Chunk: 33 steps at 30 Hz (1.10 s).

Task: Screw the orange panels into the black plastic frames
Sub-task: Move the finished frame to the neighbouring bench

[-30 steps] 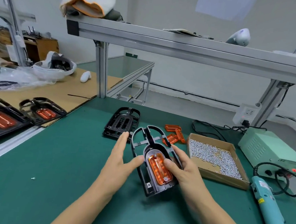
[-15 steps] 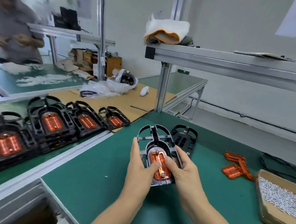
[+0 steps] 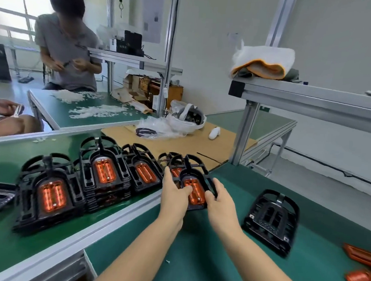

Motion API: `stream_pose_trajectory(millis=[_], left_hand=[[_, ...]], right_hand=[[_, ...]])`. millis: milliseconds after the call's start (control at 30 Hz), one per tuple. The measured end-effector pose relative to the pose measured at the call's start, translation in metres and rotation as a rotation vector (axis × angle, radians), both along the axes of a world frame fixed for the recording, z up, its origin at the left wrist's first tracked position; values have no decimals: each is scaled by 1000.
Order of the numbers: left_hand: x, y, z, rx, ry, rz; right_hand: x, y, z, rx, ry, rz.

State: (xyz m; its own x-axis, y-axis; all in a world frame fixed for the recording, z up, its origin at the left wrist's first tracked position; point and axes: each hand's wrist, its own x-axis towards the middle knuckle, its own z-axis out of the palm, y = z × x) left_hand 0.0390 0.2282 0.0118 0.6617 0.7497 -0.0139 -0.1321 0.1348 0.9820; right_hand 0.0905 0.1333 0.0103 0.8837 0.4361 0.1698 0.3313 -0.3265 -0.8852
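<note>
Both hands now carry the assembled frame (image 3: pixel 193 184) over to the left edge of the green bench (image 3: pixel 194 260), where a second ago they held it at the bench's middle. Left hand (image 3: pixel 173 196) grips its left side, thumb curled onto the orange panel (image 3: pixel 193 189); right hand (image 3: pixel 219 200) pinches the right rim with curled fingers. I read this unit as screwed and on its way to the row of finished frames (image 3: pixel 104 174) on the neighbouring table. Whether it already rests there I cannot tell, as the hands hide its base.

An empty black frame (image 3: pixel 271 219) waits on the bench to the right, with loose orange panels (image 3: pixel 361 270) beyond it at the picture's edge. One stray screw (image 3: pixel 168 261) lies near my forearms. Finished stacks stand close together, so the drop spot looks tight. Another person (image 3: pixel 66 42) works at a farther table, well apart.
</note>
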Motion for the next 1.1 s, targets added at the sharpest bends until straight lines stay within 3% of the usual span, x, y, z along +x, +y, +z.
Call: stream_pose_trajectory(millis=[233, 567, 733, 933, 1100], left_hand=[[44, 34, 5, 169, 168, 45], [64, 57, -18, 860, 508, 57], [64, 70, -23, 1104, 678, -11], [65, 73, -26, 1275, 830, 68], [68, 79, -30, 1370, 939, 13]], right_hand=[[41, 45, 3, -18, -50, -5], [79, 82, -3, -16, -98, -36], [83, 94, -11, -46, -94, -43], [88, 108, -18, -93, -110, -32], [90, 116, -21, -179, -117, -1]])
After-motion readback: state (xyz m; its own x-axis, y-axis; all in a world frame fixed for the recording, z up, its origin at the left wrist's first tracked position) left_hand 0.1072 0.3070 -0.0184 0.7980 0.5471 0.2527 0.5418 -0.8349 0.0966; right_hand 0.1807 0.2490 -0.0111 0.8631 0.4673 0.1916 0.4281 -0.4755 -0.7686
